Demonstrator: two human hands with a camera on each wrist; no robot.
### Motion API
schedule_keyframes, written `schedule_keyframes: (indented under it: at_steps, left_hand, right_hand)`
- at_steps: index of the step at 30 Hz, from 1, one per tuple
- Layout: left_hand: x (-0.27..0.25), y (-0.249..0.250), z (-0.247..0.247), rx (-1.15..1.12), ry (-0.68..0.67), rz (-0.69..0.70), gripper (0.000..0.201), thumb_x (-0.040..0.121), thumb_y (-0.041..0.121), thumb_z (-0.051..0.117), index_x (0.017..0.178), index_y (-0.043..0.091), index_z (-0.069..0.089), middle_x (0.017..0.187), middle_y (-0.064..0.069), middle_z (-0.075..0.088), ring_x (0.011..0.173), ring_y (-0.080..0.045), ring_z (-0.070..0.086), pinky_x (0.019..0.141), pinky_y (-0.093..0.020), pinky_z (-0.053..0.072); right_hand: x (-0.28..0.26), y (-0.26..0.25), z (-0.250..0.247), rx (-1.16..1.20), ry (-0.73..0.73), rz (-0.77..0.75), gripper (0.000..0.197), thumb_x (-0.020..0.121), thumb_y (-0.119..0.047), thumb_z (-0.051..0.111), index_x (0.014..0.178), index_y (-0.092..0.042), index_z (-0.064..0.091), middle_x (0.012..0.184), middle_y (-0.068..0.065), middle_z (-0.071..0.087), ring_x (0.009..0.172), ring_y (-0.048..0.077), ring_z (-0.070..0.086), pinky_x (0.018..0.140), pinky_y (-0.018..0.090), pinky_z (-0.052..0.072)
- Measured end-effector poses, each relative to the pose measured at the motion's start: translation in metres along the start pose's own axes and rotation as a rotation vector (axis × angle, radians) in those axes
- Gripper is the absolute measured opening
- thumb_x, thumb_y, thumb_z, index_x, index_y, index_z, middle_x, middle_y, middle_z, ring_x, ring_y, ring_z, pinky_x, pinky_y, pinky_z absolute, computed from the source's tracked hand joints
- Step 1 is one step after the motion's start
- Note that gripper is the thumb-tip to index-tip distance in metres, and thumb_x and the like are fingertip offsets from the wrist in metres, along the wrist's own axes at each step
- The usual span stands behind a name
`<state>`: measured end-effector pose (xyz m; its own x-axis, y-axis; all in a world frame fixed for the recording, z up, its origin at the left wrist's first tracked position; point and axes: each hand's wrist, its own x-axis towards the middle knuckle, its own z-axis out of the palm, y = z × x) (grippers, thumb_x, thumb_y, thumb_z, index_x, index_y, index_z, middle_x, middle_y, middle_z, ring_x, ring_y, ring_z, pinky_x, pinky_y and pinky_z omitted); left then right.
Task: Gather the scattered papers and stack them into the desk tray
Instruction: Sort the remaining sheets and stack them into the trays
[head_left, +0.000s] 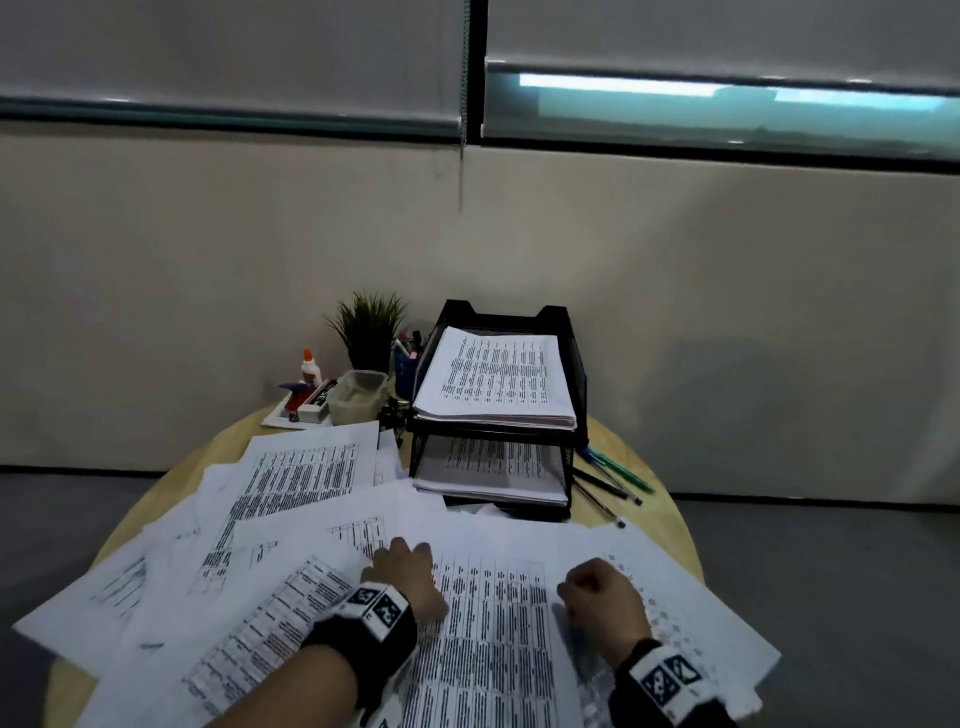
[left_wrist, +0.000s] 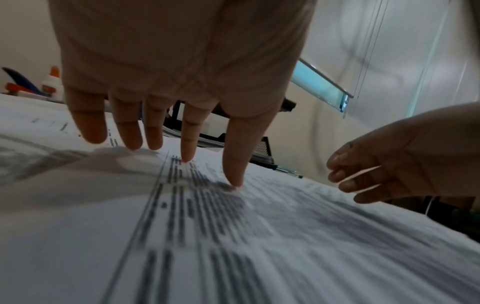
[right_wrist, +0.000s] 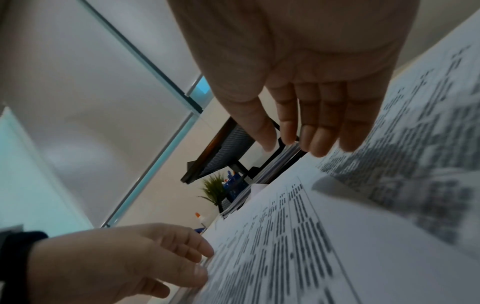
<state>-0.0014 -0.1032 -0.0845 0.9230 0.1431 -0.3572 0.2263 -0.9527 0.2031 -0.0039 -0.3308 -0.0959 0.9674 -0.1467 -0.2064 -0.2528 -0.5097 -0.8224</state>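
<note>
- Gathering step: your left hand (head_left: 410, 574) lies flat, released, fingertips (left_wrist: 235, 181) pressing the scattered white printed sheets (head_left: 483, 613) at lower centre — your right hand (head_left: 605, 597) hovers loosely curled, grasping nothing.
- Next, slide the sheets together, then lift them to the black mesh two-tier tray (head_left: 576, 384) on the round wooden desk (head_left: 670, 525), centre frame.
</note>
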Motion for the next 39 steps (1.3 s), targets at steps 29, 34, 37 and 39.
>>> schedule_keyframes:
  at_steps: [29, 34, 37, 39]
  left_hand:
    - [-0.125, -0.047, 0.055, -0.193, 0.048, -0.226, 0.11, 0.064, 0.058, 0.068, 0.149, 0.011, 0.016, 0.154, -0.011, 0.018, 0.142, -0.031, 0.019, 0.114, -0.04, 0.028]
    - [-0.119, -0.052, 0.055, -0.258, 0.088, -0.188, 0.079, 0.054, 0.044, 0.074, 0.123, 0.014, 0.051, 0.128, -0.007, 0.053, 0.119, -0.024, 0.05, 0.097, -0.034, 0.047]
    - [-0.116, -0.052, 0.052, -0.33, 0.057, -0.195, 0.037, 0.062, 0.027, 0.078, 0.091, 0.013, 0.06, 0.095, -0.003, 0.066, 0.089, -0.018, 0.064, 0.075, -0.024, 0.054]
    - [-0.116, -0.05, 0.048, -0.344, 0.024, -0.226, 0.032, 0.064, 0.029, 0.075, 0.085, 0.011, 0.06, 0.087, -0.002, 0.064, 0.086, -0.017, 0.064, 0.068, -0.022, 0.052]
  right_hand:
    - [-0.077, 0.067, -0.041, 0.804, 0.302, 0.499, 0.057, 0.078, -0.006, 0.069, 0.127, 0.009, 0.046, 0.106, 0.019, 0.056, 0.085, 0.031, 0.055, 0.072, 0.039, 0.042]
    - [-0.067, 0.071, -0.04, 0.786, 0.409, 0.514, 0.042, 0.077, -0.015, 0.071, 0.108, 0.007, 0.053, 0.104, 0.015, 0.056, 0.081, 0.03, 0.054, 0.075, 0.04, 0.043]
    - [-0.063, 0.073, -0.045, 0.787, 0.455, 0.512, 0.036, 0.079, -0.012, 0.068, 0.103, 0.011, 0.054, 0.084, 0.012, 0.054, 0.074, 0.028, 0.05, 0.068, 0.038, 0.04]
    - [-0.057, 0.077, -0.042, 0.829, 0.463, 0.492, 0.056, 0.076, -0.018, 0.07, 0.122, 0.006, 0.049, 0.09, 0.014, 0.051, 0.074, 0.028, 0.049, 0.066, 0.039, 0.04]
